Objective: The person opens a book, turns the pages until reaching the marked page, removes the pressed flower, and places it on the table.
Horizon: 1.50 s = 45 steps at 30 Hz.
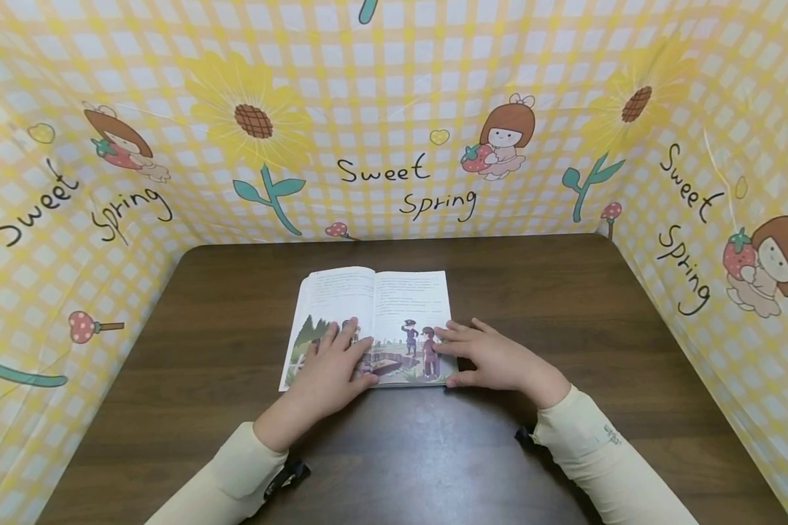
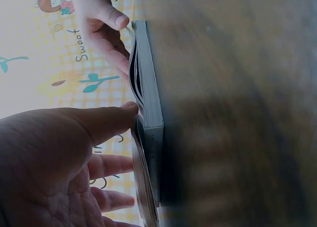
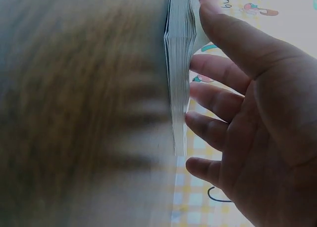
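Note:
An open book lies on the dark wooden table, with text on the upper part of its pages and coloured drawings below. My left hand rests on the lower left page, fingers spread, thumb close to the fold at the bottom edge. In the left wrist view, the left thumb presses on the pages, which bulge up a little beside it. My right hand lies at the lower right corner, its fingertips touching the right page's outer edge. The right wrist view shows its spread fingers along the page block.
The brown table extends around the book on all sides. Yellow checked cloth with flowers and cartoon figures walls the back and both sides. Black straps show at the cream sleeves.

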{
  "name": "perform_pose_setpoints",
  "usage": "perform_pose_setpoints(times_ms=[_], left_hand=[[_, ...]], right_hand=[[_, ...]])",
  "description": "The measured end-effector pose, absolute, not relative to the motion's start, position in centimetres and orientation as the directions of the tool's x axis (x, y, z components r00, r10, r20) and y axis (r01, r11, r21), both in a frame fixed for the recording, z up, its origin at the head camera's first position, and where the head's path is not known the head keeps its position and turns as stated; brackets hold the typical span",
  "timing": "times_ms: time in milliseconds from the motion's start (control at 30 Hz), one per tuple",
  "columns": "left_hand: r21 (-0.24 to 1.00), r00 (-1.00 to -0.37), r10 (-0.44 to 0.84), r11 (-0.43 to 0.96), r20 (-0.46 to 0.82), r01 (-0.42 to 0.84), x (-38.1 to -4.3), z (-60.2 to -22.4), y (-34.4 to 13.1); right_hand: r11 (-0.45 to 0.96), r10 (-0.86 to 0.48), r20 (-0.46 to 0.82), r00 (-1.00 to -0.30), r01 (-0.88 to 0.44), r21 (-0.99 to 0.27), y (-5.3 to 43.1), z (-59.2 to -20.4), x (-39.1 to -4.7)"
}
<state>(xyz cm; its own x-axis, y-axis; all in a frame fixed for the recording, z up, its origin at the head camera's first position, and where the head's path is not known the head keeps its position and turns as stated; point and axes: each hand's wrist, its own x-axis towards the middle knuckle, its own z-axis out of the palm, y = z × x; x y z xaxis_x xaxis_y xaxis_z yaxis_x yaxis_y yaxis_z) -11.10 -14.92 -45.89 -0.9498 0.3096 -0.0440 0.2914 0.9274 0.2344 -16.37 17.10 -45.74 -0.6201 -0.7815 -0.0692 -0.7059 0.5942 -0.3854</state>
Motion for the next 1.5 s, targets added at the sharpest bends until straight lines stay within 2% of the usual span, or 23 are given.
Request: perform_pose_setpoints(times_ms=[133,333,467,700,867,1133,1500], left_hand=[[0.216,-0.946,0.323,0.925,-0.02,0.312,-11.0,-45.8,-14.7],[0.215,-0.898,0.44,0.876,0.009,0.432,-11.0,-45.9,-14.6],[0.238,-0.877,0.48,0.854,-0.019,0.462,-10.8,-45.9,-14.6],[0.25,-0.875,0.48,0.857,-0.071,0.45,-10.6,-46.1,-14.6],[0.258,-0.872,0.481,0.857,-0.089,0.446,-10.5,-46.2,-14.5],[0.257,-0.881,0.469,0.86,-0.055,0.442,-10.6,-46.4,-14.4],[0.274,-0.896,0.442,0.867,-0.038,0.416,-10.7,-46.6,-14.3]], right_hand=[[0.541,-0.821,-0.012,-0.57,-0.771,-0.335,17.2,-45.7,-16.5],[0.434,-0.887,0.077,-0.455,-0.88,-0.192,17.2,-45.7,-16.7],[0.424,-0.895,0.084,-0.439,-0.893,-0.152,17.1,-45.7,-16.7],[0.472,-0.856,0.136,-0.499,-0.861,-0.191,16.9,-45.7,-16.7],[0.547,-0.776,0.218,-0.592,-0.803,-0.235,16.6,-45.9,-16.5],[0.636,-0.675,0.233,-0.7,-0.712,-0.299,16.4,-45.9,-16.4],[0.643,-0.559,0.299,-0.773,-0.632,-0.432,15.9,-45.9,-16.2]])
